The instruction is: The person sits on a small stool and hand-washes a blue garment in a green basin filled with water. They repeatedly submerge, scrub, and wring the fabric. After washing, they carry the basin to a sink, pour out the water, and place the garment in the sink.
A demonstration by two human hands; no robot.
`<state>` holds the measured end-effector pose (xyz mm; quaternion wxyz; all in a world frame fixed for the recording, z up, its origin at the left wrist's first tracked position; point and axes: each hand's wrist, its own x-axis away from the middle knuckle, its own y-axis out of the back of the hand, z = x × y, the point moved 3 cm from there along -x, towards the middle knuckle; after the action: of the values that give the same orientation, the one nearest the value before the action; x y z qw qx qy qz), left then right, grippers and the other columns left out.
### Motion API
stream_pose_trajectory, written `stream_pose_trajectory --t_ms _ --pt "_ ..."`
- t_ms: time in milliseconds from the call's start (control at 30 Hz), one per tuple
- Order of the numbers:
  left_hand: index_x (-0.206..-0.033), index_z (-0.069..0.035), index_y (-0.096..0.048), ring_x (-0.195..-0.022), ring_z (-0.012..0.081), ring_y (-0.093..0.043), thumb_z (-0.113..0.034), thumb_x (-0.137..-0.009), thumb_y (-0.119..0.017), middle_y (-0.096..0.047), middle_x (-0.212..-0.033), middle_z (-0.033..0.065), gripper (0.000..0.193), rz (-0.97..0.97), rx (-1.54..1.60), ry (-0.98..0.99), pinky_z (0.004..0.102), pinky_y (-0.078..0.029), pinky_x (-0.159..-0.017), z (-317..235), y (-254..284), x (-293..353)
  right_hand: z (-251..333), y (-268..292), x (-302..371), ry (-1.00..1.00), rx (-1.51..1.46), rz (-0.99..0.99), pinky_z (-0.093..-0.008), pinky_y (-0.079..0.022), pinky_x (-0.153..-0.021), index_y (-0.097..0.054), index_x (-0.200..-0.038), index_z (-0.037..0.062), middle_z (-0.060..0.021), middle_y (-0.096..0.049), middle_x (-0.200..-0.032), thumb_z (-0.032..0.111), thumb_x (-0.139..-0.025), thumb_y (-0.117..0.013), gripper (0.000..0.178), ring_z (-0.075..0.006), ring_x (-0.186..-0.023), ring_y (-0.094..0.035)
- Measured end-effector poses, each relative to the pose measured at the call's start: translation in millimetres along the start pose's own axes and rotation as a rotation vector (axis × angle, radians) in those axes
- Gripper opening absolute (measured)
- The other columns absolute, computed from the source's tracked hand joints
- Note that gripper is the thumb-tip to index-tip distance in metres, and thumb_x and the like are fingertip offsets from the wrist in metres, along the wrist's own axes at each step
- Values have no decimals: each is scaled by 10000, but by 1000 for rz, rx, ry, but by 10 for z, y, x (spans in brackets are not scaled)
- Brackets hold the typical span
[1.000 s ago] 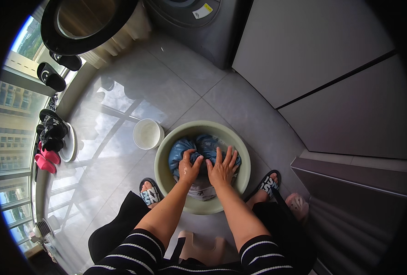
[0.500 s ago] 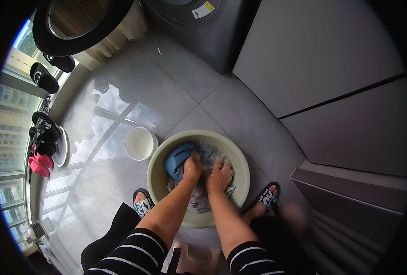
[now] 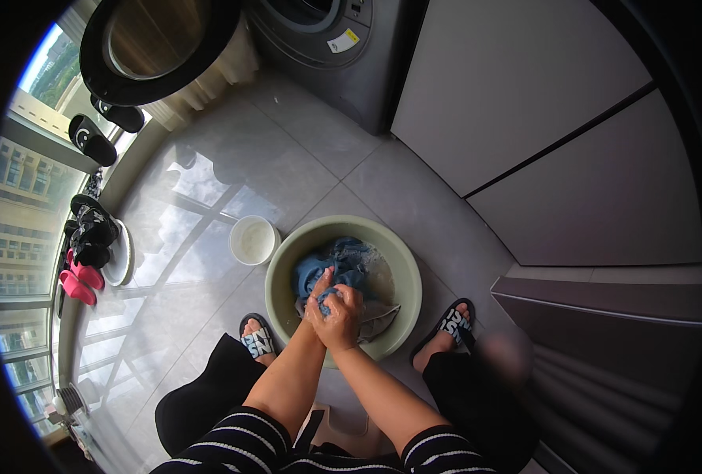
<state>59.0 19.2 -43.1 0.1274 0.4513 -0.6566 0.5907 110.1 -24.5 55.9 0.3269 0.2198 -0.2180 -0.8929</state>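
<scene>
A pale green basin [image 3: 412, 304] stands on the floor between my feet, holding water and wet cloth. Bunched blue cloth [image 3: 349, 257] lies partly in the water, and a fold of it rises into my hands. My left hand [image 3: 317, 306] grips this fold, its thumb pointing up along the cloth. Pressed against it, my right hand [image 3: 341, 317] has its fingers curled round the same blue cloth. Below the hands a greyish cloth [image 3: 376, 320] lies in the basin, partly hidden by my right wrist.
A small white bucket [image 3: 254, 240] stands just left of the basin. A washing machine [image 3: 327, 71] with its round door [image 3: 157, 39] swung wide is at the back. Grey cabinets [image 3: 517, 95] line the right. Shoes [image 3: 92, 237] sit along the window; a low stool [image 3: 343, 426] is beneath me.
My hands have come together and nearer to me, with blue cloth gathered between them. The right hand has left the splashing water. The view has shifted slightly.
</scene>
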Motion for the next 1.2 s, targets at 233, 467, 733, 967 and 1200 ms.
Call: stream_pose_trajectory --t_ms 233,467,733,967,1200 --pt "-965 -33 -602 -791 231 -602 -453 -833 -587 -638 -908 133 440 -207 -451 -71 340 -493 -763 -58 658 -419 -159 -164 190 -88 -52 -150 -428 -436 -740 -473 -597 62 -115 -561 -887 173 -660 -665 230 -342 -846 -536" --pt "-851 -77 -605 -731 245 -601 -391 -838 -589 -636 -807 88 314 -255 -26 59 351 -492 -740 208 41 -72 -1106 -374 95 -539 -100 -128 -409 -430 -701 -464 -579 33 -137 -569 -813 136 -682 -627 219 -325 -768 -536" --pt "-897 -71 -621 -771 201 -555 -300 -863 -564 -604 -858 81 238 -170 89 -42 316 -456 -706 193 485 -359 -674 -342 10 -313 2 -80 -407 -401 -674 -452 -576 50 -119 -520 -775 131 -681 -627 220 -323 -737 -501" --pt "-935 -51 -629 -669 150 -506 -326 -879 -564 -579 -764 43 288 -102 -146 -76 288 -429 -648 74 772 -414 76 -183 65 -75 -13 -62 -398 -402 -693 -440 -579 69 -105 -500 -751 162 -686 -636 242 -314 -757 -484" --pt "-900 -40 -596 -799 193 -575 -187 -801 -618 -600 -866 77 179 -297 -75 -145 313 -471 -757 -157 -307 61 -841 -7 -501 53 233 -79 -429 -383 -613 -423 -645 70 -118 -490 -738 154 -776 -637 265 -331 -706 -474"
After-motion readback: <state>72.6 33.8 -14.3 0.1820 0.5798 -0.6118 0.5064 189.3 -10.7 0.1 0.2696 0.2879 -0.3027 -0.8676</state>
